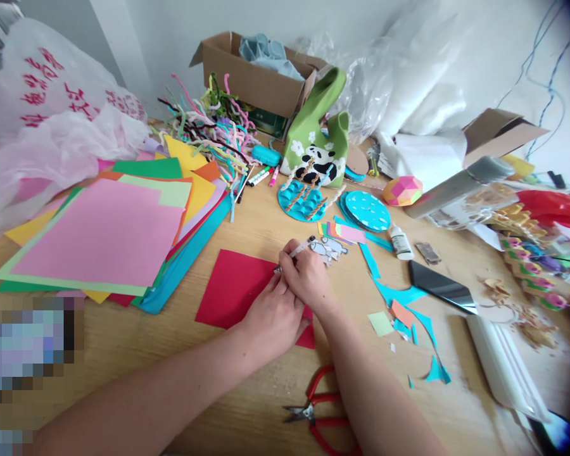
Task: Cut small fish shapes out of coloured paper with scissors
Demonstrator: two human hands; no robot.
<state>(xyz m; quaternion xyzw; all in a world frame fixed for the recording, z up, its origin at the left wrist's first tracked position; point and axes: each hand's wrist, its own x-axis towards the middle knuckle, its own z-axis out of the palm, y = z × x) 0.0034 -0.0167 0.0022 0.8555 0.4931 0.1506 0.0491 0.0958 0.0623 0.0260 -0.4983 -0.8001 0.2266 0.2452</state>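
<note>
A red sheet of paper [235,282] lies flat on the wooden table. Over its right part rests my left hand [275,313], whose fingertips are partly covered by the other hand; whether they pinch anything is hidden. My right hand [304,275] is closed round a slim white pen [300,247], its tip close to the left fingers at the paper's upper right. Grey-white fish-like cutouts [330,249] lie just beyond the right hand. Red-handled scissors [308,411] lie with blades apart near the right forearm, which covers part of the handles.
Stacked coloured paper [95,234] lies left. Behind are pipe cleaners [213,126], a green panda bag [316,152] and a blue disc [304,199]. Blue scraps [394,292], a glue bottle [401,242], a black phone [441,288] and a steel flask [456,187] are right.
</note>
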